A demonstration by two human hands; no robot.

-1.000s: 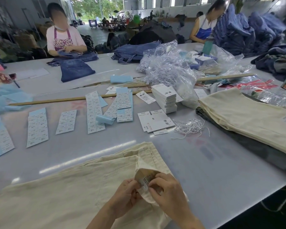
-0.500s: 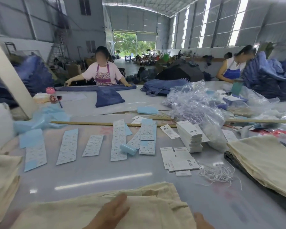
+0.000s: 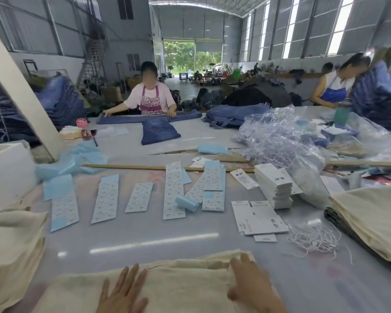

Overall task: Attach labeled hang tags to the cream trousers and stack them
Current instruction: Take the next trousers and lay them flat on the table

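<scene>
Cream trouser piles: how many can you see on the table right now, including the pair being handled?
3. One pair lies flat under both hands at the near edge, one stack sits at the left edge, one stack at the right. More may lie outside the frame.

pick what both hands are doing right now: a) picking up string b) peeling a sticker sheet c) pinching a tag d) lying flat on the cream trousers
d: the left hand and right hand lie open, palms down, on the folded cream trousers; nothing is held, and the string and sticker sheets lie untouched further up the table.
</scene>
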